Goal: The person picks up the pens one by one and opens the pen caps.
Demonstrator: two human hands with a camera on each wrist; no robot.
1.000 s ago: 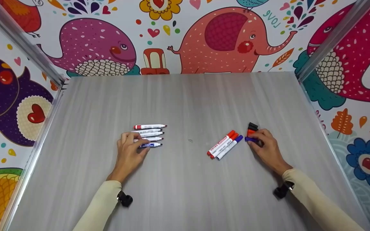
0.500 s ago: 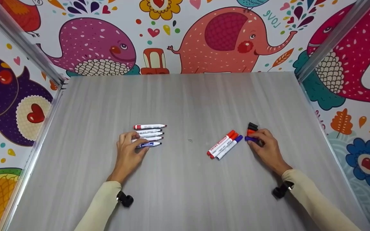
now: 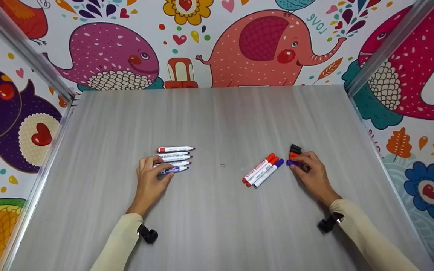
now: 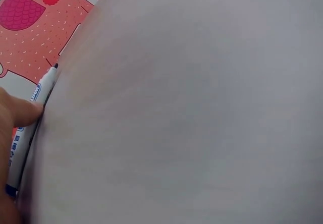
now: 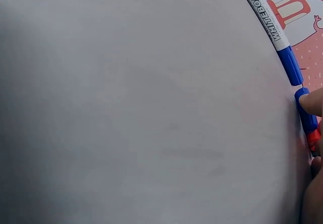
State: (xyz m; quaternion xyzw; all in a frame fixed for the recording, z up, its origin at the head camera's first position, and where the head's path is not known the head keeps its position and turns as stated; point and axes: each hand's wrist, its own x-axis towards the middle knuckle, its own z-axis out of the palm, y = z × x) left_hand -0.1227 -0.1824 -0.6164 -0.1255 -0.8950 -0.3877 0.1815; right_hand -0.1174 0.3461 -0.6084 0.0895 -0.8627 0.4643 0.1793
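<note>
My left hand (image 3: 152, 184) pinches an uncapped blue whiteboard marker (image 3: 179, 169), the nearest of several uncapped markers lying side by side, tips to the right. In the left wrist view a fingertip presses that marker (image 4: 46, 85) near its dark tip. At the far end of the row lies a red uncapped marker (image 3: 175, 149). My right hand (image 3: 315, 177) holds a blue marker cap (image 3: 293, 163) between thumb and fingers, beside an orange-red cap (image 3: 293, 154) and a black cap (image 3: 296, 148). The fingers partly hide the caps.
Left of the caps, two capped red markers (image 3: 258, 168) and one capped blue marker (image 3: 269, 174) lie slantwise together. A small dark mark (image 3: 222, 165) shows on the grey table (image 3: 217, 226). Patterned walls stand along its back and sides.
The blue marker under my left hand has shifted slightly left and tilted, its tip end rising toward the row. My right hand stays in place. The head view has shifted a little.
</note>
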